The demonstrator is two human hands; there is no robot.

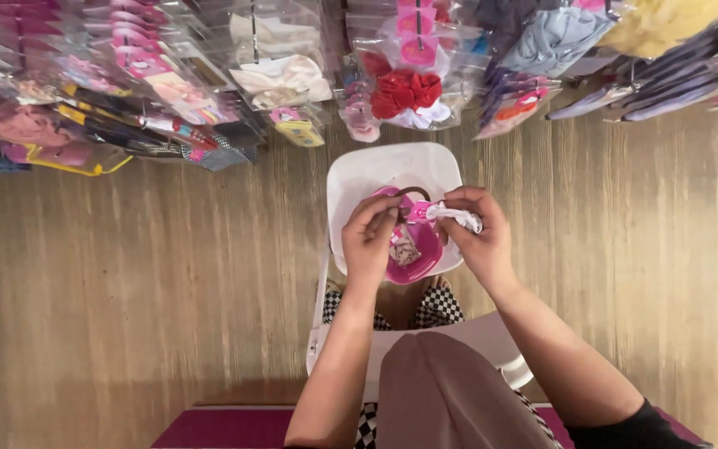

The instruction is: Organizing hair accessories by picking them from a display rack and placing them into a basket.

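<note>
**Pink bowl and white fabric piece at frame centre**

A glossy pink bowl (419,249) sits upright at the centre of the frame, holding small patterned items. Just above its right rim, a crumpled white fabric piece (459,217) with a pink tag is pinched between fingers.

Wood-grain floor (126,274); racks of packaged hair accessories (85,100); red scrunchies (405,90) in clear packet; cream bows (284,79); white stool (376,170).

One head-worn view looks steeply down, close over the white stool (376,170) and wooden floor (126,274)
</note>
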